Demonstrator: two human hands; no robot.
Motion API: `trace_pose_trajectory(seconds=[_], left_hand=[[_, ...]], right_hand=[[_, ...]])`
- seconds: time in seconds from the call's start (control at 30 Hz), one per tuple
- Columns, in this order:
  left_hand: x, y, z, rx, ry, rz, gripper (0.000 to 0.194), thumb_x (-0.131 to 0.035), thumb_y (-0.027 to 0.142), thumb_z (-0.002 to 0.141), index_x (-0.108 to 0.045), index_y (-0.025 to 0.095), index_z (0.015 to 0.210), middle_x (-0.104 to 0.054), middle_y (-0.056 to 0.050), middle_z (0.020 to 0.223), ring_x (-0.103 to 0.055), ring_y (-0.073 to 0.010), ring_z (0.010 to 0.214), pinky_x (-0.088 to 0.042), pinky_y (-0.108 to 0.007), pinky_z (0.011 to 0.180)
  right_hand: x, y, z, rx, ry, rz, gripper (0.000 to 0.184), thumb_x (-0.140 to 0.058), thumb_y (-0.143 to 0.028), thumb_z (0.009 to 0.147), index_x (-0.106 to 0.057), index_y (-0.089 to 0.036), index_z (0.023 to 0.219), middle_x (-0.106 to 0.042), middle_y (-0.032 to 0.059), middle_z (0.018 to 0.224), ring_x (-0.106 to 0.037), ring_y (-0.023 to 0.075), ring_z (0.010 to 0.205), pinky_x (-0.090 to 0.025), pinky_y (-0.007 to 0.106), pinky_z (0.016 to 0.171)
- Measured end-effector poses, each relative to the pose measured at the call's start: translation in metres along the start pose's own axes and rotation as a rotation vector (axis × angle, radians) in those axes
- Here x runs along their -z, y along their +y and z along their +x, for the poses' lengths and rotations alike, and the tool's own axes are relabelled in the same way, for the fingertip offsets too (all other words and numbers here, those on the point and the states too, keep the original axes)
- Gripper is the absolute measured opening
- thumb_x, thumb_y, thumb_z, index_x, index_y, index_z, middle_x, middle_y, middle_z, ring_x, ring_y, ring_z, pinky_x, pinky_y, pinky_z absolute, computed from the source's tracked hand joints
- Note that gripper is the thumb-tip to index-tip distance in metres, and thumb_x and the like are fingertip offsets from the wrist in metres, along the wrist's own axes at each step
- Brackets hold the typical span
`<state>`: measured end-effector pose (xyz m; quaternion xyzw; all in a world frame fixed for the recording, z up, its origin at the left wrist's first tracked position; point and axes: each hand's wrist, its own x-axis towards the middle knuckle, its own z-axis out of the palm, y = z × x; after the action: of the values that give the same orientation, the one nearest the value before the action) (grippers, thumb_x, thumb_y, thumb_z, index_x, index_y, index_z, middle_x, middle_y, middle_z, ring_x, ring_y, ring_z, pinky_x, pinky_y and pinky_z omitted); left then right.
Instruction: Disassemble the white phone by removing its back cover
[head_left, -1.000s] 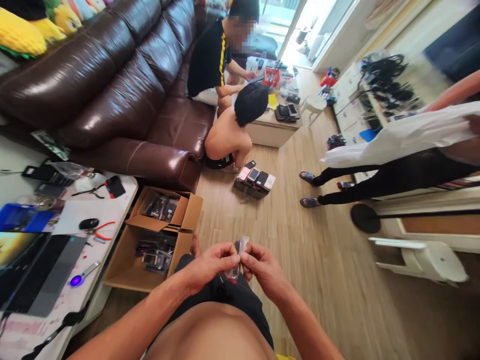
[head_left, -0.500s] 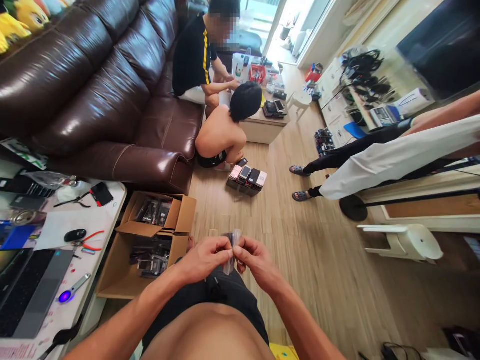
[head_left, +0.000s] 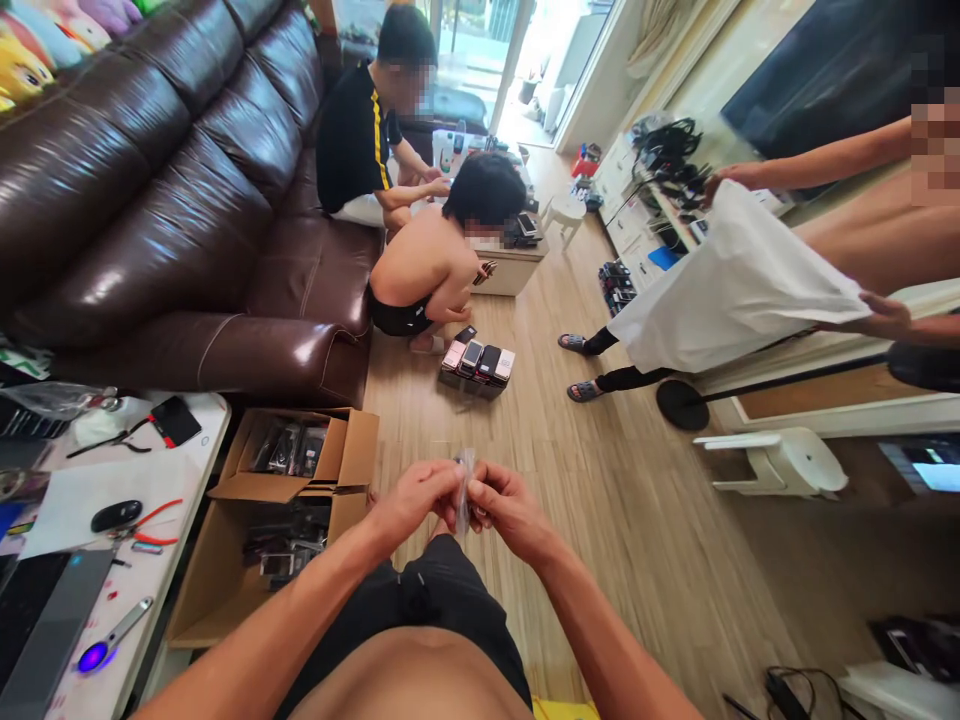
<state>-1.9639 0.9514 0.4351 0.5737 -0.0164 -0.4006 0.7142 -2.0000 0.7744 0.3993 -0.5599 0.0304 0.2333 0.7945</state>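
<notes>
A small clear plastic bag (head_left: pixel 464 488) with something dark inside is pinched between both my hands in front of my lap. My left hand (head_left: pixel 415 497) grips its left side with closed fingers. My right hand (head_left: pixel 507 503) grips its right side, fingers also closed. Just left of my knee stands an open cardboard box (head_left: pixel 225 560) holding several bagged dark items.
A white table (head_left: pixel 161 590) at left carries a laptop, mouse, pliers and a lit blue tool. A brown leather sofa (head_left: pixel 172 220) fills the left. Two people sit by a row of phones (head_left: pixel 478 359). At right a person holds a white bag (head_left: pixel 727 290); a white stool (head_left: pixel 780 462) stands nearby.
The view has swung right and up. My hands stay together on the small bag. The person at right has lifted and spread the white bag.
</notes>
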Motion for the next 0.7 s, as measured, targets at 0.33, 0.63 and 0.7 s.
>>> trace_pose_trajectory(seconds=[0.33,0.63,0.7], left_hand=[[-0.004,0.001,0.045,-0.017,-0.115,0.109,0.059,-0.069,0.072,0.08,-0.065,0.013,0.076,-0.072,-0.01,0.073,-0.064,-0.016,0.063,-0.05,-0.028,0.063],[-0.013,0.001,0.041,-0.107,-0.066,0.115,0.05,-0.058,0.065,0.091,-0.061,0.016,0.079,-0.063,-0.002,0.069,-0.06,-0.0143,0.062,-0.048,-0.029,0.068],[-0.011,0.001,0.04,-0.12,-0.052,0.159,0.048,-0.059,0.06,0.093,-0.062,0.016,0.076,-0.061,-0.002,0.069,-0.059,-0.0149,0.063,-0.047,-0.029,0.068]], right_hand=[[0.03,-0.025,0.004,0.008,-0.006,-0.026,0.042,-0.082,-0.053,0.085,-0.063,-0.017,0.075,-0.07,0.0024,0.068,-0.052,0.0103,0.056,-0.036,0.023,0.053],[0.031,0.0,-0.01,0.146,0.274,0.32,0.047,-0.084,-0.054,0.081,-0.05,-0.022,0.073,-0.031,-0.0113,0.055,-0.024,0.0072,0.05,-0.036,0.02,0.053],[0.031,0.001,-0.013,0.142,0.279,0.365,0.046,-0.086,-0.051,0.079,-0.051,-0.022,0.073,-0.03,-0.0111,0.055,-0.022,0.007,0.05,-0.036,0.02,0.053]])
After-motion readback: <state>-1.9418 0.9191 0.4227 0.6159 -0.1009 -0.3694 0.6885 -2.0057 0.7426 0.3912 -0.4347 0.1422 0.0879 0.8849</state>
